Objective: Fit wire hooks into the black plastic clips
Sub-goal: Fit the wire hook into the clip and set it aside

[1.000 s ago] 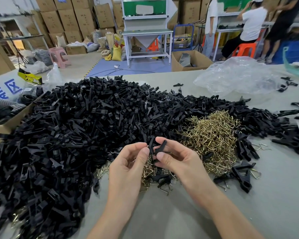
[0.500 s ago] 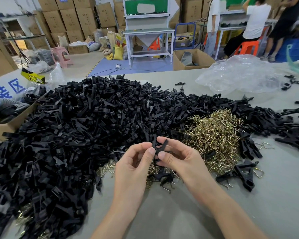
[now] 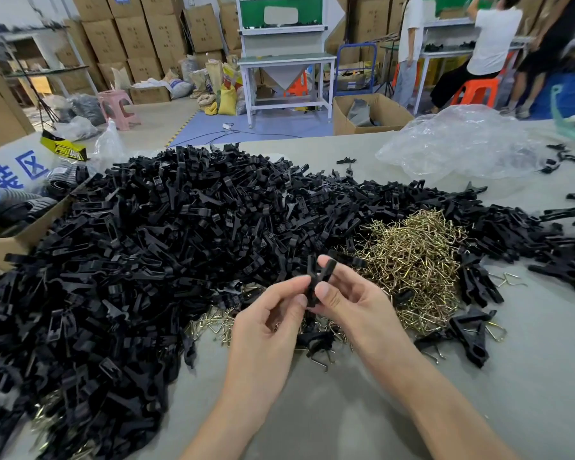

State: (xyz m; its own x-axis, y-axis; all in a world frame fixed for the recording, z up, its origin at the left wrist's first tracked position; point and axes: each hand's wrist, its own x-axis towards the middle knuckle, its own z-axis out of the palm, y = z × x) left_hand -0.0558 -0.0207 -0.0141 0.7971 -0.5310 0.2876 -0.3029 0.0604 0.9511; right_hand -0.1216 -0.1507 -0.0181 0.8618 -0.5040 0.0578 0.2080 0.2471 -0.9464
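Both hands (image 3: 312, 307) pinched around one black clip (image 3: 316, 281).

A crumpled clear plastic bag (image 3: 462, 144) lies at the upper right of the grey desk (image 3: 346, 413). An open carton (image 3: 10, 247) sits on the desk's left edge, with a white sign bearing blue characters (image 3: 10, 171) behind it. Beyond, in the top centre, a white workbench with a green panel (image 3: 286, 58) stands on a blue mat (image 3: 279, 124). Stacked cardboard boxes (image 3: 130, 34) line the back wall. A pink stool (image 3: 118, 106) stands at upper left. At upper right a person in a white shirt (image 3: 492, 38) sits on an orange stool (image 3: 475, 91).
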